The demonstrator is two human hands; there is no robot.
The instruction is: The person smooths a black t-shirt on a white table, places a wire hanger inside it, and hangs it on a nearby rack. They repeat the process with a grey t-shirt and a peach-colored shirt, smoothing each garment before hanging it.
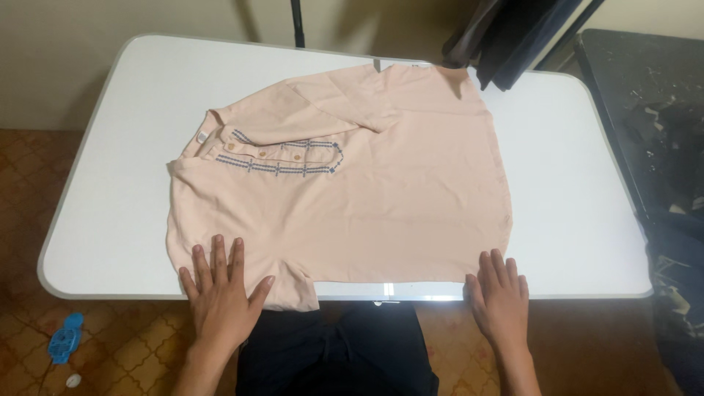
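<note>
The white desk [132,147] carries a pink shirt [381,205] laid flat across its middle, collar to the left, far sleeve folded in. Judge the shirt light, soft and limp; take it at hem or shoulder seams. Your left hand [220,293] presses flat, grip spread, on the near-left sleeve. Your right hand [500,297] rests spread at the near-right hem corner. Tiled floor [132,345] lies below.

Bare table [139,147] along left and right edges, open for passing; pink shirt [381,205] covering the middle; dark clothes [513,37] overhanging the far right corner.
</note>
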